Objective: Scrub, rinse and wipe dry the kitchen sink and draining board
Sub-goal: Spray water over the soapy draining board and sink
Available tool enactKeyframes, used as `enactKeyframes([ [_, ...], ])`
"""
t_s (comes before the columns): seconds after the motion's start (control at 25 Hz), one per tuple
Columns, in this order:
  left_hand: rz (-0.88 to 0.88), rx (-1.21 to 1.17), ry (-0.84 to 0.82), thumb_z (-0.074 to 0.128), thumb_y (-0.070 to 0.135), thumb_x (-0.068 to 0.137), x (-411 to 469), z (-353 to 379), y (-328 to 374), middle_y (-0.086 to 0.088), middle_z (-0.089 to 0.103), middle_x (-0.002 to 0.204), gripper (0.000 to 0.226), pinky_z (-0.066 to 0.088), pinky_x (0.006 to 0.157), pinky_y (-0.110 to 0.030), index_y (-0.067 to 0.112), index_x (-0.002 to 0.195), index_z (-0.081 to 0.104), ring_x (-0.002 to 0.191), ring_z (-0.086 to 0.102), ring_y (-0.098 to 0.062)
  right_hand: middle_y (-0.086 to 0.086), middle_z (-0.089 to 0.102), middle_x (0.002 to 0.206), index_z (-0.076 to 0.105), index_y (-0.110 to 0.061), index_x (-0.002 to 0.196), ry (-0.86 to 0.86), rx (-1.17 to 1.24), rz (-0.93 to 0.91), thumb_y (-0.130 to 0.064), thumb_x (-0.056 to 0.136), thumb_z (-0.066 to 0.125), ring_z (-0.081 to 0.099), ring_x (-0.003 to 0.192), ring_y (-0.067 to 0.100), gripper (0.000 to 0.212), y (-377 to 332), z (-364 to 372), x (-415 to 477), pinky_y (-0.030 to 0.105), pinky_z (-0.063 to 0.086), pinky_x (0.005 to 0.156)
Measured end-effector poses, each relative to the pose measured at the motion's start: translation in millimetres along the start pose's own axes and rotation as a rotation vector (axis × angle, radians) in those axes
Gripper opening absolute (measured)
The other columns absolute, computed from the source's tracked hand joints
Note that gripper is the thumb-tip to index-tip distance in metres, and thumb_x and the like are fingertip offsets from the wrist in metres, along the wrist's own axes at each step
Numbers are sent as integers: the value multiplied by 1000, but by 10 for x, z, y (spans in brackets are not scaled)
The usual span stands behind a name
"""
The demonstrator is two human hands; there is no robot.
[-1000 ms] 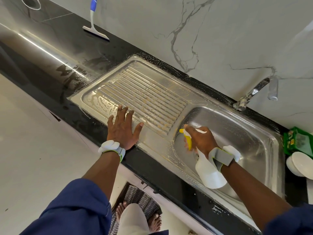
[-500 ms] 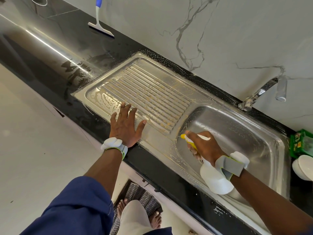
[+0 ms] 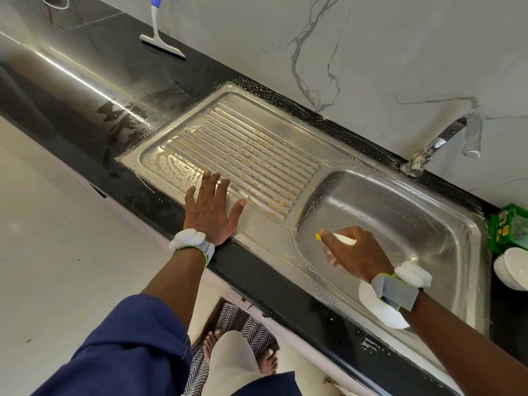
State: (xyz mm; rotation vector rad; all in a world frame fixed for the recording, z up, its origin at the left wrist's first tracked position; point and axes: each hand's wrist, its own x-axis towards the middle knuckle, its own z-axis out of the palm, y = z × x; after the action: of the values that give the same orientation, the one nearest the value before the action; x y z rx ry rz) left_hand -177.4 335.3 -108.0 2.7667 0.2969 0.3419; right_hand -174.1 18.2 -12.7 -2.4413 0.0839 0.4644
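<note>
Left hand (image 3: 213, 212) flat, fingers spread, on sudsy board (image 3: 257, 150), 10 o'clock of sink (image 3: 414, 218). Right hand (image 3: 357, 255) curled round bottle (image 3: 380, 307) over sink, nozzle toward 9 o'clock. Risk: palm slips on suds; spray overshoots.

**One head camera, looking down**

A single wide-angle view from the person's head faces forward and down, close above the sink (image 3: 400, 212) and board (image 3: 257, 155). The counter (image 3: 94, 115) runs slantwise from upper left to lower right, with wall (image 3: 371, 38) above and floor (image 3: 57, 252) below-left.
</note>
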Motion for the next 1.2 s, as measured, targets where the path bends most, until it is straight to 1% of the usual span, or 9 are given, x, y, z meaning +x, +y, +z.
enactKeyframes([
  [0.08,7,1,-8,21,71,98,7,4,-6,-3,31,166,75,16,124,-58,23,151,43,159,12,-23,3,70,59,70,-6,74,-7,132,35,-58,83,63,67,52,21,53,-130,-1,62,33,55,60],
  [0.2,4,0,-20,20,72,98,12,-3,-7,-3,29,167,76,15,125,-58,23,152,42,159,10,-23,5,65,50,70,-7,68,113,175,86,-59,80,61,57,39,21,54,-293,16,187,33,50,51],
  [0.32,4,-2,-12,20,72,98,14,-12,6,-4,30,166,77,16,124,-59,23,152,42,159,12,-24,12,70,61,72,-1,81,73,349,132,-57,81,64,65,50,33,57,-396,15,350,48,57,55],
  [0.4,3,-3,-7,21,72,98,16,-9,5,-4,31,166,76,18,124,-59,22,151,42,159,12,-24,16,72,67,73,-4,75,53,436,146,-53,81,66,68,59,41,50,-450,13,458,57,57,60],
  [0.56,-4,2,-2,21,72,98,27,4,-1,-3,31,165,76,19,123,-59,22,151,43,159,12,-23,12,62,58,69,-6,65,203,507,195,-43,85,64,50,46,23,42,-511,-24,661,31,44,46],
  [0.76,14,-2,12,24,71,97,41,6,-5,-4,34,165,75,18,123,-60,22,149,45,159,15,-24,16,61,65,69,-1,84,235,778,272,-37,96,61,56,51,27,39,-498,-120,986,40,52,54],
  [0.88,9,14,26,26,70,97,47,37,-18,-2,34,164,72,16,123,-59,23,149,46,159,14,-22,10,52,60,60,-3,86,406,928,344,-35,93,57,42,41,20,33,-519,-218,1152,25,37,41],
  [1.0,12,23,32,27,70,97,41,53,-18,-2,34,164,71,16,123,-58,24,148,47,159,15,-22,7,47,57,52,-8,82,547,1110,370,-33,91,53,36,39,19,27,-576,-285,1213,25,32,44],
  [1.2,16,19,31,29,68,98,38,42,-18,-3,36,163,70,16,123,-58,22,147,48,158,16,-22,11,56,71,56,-11,82,355,1316,295,-37,104,41,52,56,22,37,-704,-306,1251,34,44,55],
])
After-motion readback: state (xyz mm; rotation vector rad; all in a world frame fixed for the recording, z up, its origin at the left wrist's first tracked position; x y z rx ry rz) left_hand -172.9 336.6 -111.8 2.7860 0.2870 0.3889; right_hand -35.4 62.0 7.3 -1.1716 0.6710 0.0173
